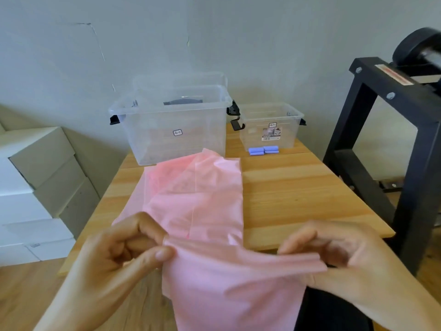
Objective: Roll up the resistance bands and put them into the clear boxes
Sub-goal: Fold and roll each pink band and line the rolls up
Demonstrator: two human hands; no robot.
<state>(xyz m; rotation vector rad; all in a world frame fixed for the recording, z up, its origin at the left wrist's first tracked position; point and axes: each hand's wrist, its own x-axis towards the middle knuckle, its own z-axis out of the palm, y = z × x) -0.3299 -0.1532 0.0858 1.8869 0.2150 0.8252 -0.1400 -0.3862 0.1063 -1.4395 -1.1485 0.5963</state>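
A wide pink resistance band (198, 201) lies lengthwise on the wooden table (298, 194) and hangs over its near edge. My left hand (124, 252) pinches the band's left side at a fold near the table edge. My right hand (334, 249) grips the right end of the same fold, fingers curled round it. A large clear box (171, 125) stands open at the back of the table. A smaller clear box (272, 125) stands to its right. Folded blue bands (263, 150) lie in front of the small box.
A black metal rack (391, 144) with a dumbbell on top stands right of the table. White cardboard boxes (35, 187) are stacked on the left. A grey wall is close behind the clear boxes.
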